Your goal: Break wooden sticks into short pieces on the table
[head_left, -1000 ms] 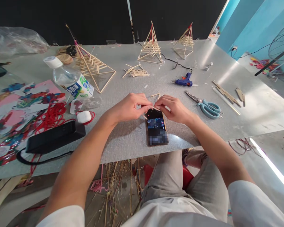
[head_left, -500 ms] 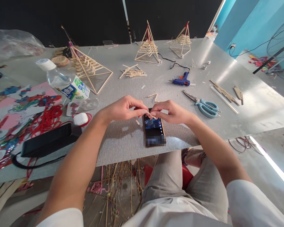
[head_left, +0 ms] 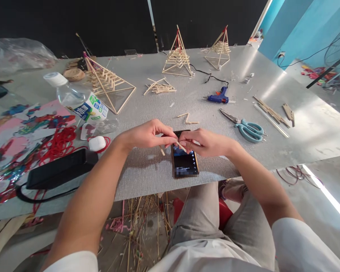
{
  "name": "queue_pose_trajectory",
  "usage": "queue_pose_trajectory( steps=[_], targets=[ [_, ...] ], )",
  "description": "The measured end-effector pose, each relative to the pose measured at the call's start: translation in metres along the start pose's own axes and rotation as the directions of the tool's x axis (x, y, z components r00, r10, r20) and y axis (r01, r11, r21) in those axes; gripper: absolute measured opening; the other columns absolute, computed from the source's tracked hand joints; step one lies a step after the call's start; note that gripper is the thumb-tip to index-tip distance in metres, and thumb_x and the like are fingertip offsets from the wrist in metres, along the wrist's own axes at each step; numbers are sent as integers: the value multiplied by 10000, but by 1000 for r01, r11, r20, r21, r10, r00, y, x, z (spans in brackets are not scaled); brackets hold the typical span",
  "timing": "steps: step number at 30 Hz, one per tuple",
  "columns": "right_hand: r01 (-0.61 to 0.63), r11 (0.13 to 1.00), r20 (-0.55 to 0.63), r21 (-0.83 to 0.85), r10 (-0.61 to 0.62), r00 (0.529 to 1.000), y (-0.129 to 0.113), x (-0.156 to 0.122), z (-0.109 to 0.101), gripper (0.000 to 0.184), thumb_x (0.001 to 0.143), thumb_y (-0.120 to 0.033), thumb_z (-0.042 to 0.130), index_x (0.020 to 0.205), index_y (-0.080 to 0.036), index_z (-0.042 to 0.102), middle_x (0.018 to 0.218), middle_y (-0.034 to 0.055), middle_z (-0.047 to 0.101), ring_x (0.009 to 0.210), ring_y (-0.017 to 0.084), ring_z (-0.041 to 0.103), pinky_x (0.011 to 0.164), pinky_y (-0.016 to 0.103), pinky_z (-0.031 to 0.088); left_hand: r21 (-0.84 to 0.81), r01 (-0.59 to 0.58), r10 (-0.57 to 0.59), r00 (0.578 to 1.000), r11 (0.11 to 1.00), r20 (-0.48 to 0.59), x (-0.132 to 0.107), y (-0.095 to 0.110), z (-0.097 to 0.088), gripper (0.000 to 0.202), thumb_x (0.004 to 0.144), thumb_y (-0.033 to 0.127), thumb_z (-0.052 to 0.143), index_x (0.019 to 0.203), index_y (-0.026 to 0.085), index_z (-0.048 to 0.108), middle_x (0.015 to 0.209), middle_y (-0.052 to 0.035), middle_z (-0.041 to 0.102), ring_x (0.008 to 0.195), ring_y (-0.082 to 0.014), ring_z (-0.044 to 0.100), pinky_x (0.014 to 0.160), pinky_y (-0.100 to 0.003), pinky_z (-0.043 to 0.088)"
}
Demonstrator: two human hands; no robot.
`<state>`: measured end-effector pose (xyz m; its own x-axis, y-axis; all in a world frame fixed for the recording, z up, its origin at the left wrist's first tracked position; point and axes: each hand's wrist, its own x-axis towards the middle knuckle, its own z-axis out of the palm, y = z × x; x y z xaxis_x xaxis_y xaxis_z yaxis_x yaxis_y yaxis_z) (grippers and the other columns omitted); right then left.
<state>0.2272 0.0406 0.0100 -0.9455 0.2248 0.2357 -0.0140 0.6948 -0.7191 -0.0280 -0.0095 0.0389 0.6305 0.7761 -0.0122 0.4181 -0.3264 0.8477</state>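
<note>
Above the phone (head_left: 185, 163), my left hand (head_left: 150, 134) and my right hand (head_left: 205, 142) meet with fingertips pinched together. Between them is a short wooden stick (head_left: 181, 146), held from both sides. The end of another thin wooden stick (head_left: 162, 151) pokes out below my left fingers; the rest of it is hidden. Just beyond the hands, a zigzag of short sticks (head_left: 187, 118) lies on the table. Farther back sits a small pile of loose sticks (head_left: 161, 87).
Pyramid-shaped stick frames (head_left: 177, 60) stand toward the back. To the right lie a blue glue gun (head_left: 219, 95), scissors (head_left: 249, 130) and wooden strips (head_left: 272, 111). On the left are a plastic bottle (head_left: 82, 102), a white case (head_left: 97, 143), a black device (head_left: 56, 170) and red cord (head_left: 62, 139).
My right hand has come slightly down and nearer to me, and the stick between the hands tilts more steeply. More of the stick zigzag shows behind the hands.
</note>
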Motion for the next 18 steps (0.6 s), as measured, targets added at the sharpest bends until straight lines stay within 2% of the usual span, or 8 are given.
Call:
queue_pose_trajectory(
  steps=[6,13,18],
  targets=[
    [68,972,-30,226,-63,998,-4,0,-3,227,1134,-223,480,981,-150,630,822,10,683,734,83,643,716,214,518,-132,-19,20,1000,991,7,0,6,0,408,977,517,764,783,161,816,668,-31,652,617,-114,570,575,-206,482],
    [91,962,-64,257,-77,995,-6,0,-5,208,1134,-218,513,1013,-137,662,840,15,703,767,85,645,736,221,523,-194,-41,39,999,980,-12,0,6,1,442,989,491,765,686,168,774,626,-28,595,617,-115,534,575,-201,482],
    [74,933,-1,352,-78,997,-10,0,-6,250,1145,-265,531,998,-131,684,886,48,763,770,85,662,744,220,553,-218,-18,28,999,976,45,-1,7,1,466,980,507,771,660,168,757,641,-35,611,607,-117,544,563,-206,489]
  ],
)
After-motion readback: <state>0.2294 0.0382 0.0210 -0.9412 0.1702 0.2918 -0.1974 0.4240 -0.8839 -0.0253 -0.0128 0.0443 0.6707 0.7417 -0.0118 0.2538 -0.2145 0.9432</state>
